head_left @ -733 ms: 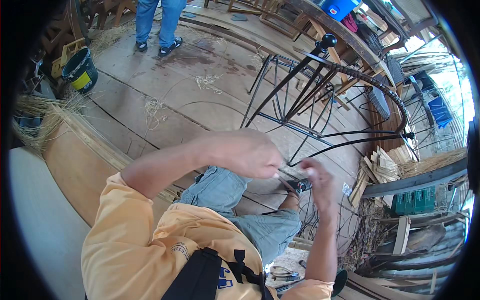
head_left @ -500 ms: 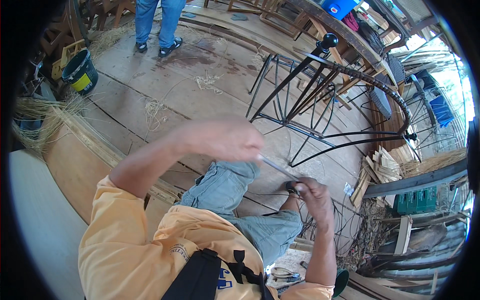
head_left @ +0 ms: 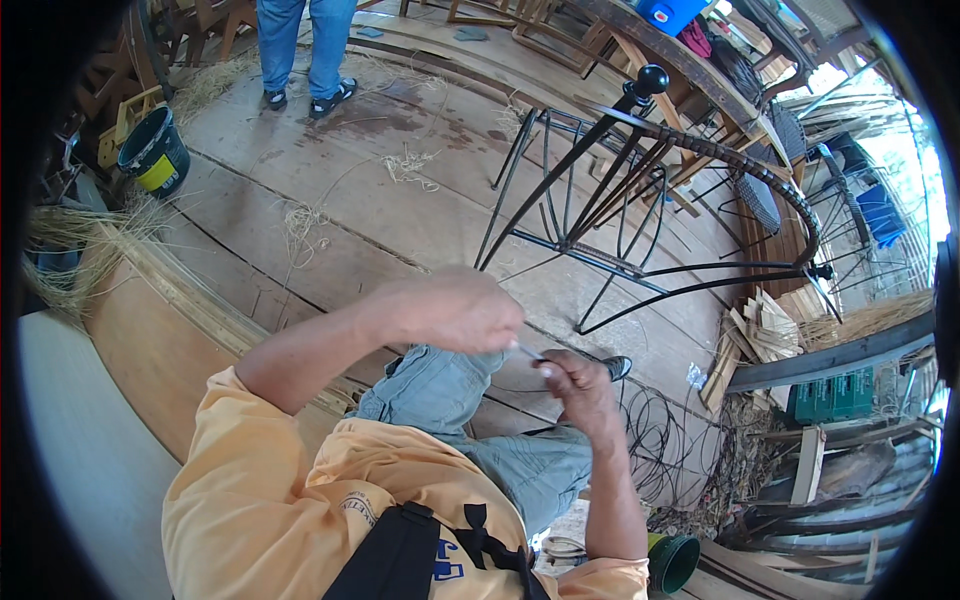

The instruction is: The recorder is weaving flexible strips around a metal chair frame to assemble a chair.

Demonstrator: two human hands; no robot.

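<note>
thin grey strip [head_left: 528, 351]: between the hands, above the lap, shorter exposed stretch than a moment ago | left hand [head_left: 462, 312]: fist closed on its upper end | right hand [head_left: 580, 388]: drawn nearer, pinching its lower end; likely a regrip along it | beyond: black metal frame [head_left: 567, 243], dark wire tangle [head_left: 655, 440]

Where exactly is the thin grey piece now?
In the head view, the thin grey piece is just right of centre, between the left hand and the right hand.
</note>
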